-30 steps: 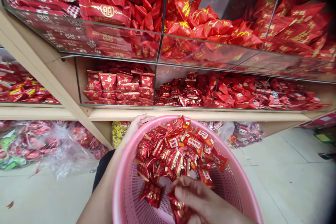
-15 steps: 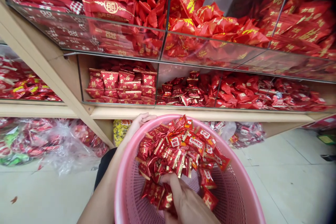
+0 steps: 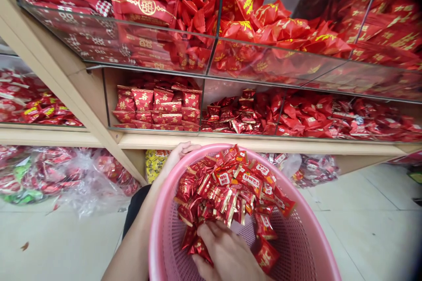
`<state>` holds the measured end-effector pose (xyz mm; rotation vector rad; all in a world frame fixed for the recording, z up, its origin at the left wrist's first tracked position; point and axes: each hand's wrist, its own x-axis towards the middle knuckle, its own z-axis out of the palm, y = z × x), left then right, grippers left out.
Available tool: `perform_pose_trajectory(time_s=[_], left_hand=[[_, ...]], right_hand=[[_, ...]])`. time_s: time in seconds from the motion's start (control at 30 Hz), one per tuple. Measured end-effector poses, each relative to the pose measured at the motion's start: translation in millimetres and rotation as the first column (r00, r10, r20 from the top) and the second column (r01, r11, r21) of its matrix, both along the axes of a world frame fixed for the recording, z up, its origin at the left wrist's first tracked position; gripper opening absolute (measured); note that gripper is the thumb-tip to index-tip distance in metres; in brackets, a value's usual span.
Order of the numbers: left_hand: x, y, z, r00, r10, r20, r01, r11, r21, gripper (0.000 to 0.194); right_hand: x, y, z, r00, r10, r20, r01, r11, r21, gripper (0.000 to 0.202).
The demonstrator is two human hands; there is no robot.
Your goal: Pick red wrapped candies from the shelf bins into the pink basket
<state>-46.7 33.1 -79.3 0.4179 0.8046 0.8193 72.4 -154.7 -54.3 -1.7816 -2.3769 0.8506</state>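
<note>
Many red-and-gold packets (image 3: pixel 217 193) lie heaped inside our pink basket (image 3: pixel 157 232), mostly against its far side, some bearing white labels. We have the right hand (image 3: pixel 227 250) down in the basket, half curled, with thumb and fingers around a few packets near the left wall; we cannot tell whether it grips any of them. 1 packet (image 3: pixel 267 254) lies just to the right of that hand. Our left hand (image 3: pixel 180 152) rests at the outside of the basket's far-left rim, fingers lightly bent; its thumb is hidden, so we cannot tell how firmly it holds. Just beyond the basket runs a wooden shelf edge (image 3: pixel 280 145), and above that we see 2 tiers of clear bins (image 3: pixel 280 59) holding more red packets. Below the shelf, to our left, plastic bags (image 3: pixel 79 180) rest on the pale tiled floor (image 3: pixel 362 246).
</note>
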Motion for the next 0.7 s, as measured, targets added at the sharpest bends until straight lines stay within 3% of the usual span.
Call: perform_pose_trajectory(time_s=[0.33,0.53,0.7], left_hand=[[1,-4,3.5,0.998,0.041,0.037,-0.041,0.999,-0.01,0.029],[2,-5,4.6,0.997,0.051,0.059,-0.051,0.999,-0.008,0.029],[2,-5,2.2,0.997,0.049,0.061,-0.049,0.999,-0.003,0.031]], right_hand=[[-8,6,-9.4,0.999,0.014,0.038,-0.021,0.978,0.206,0.027],[-10,11,-7.9,0.998,0.046,0.033,-0.052,0.974,0.22,0.024],[-13,10,-11.2,0.999,0.037,0.022,-0.04,0.986,0.164,0.033]])
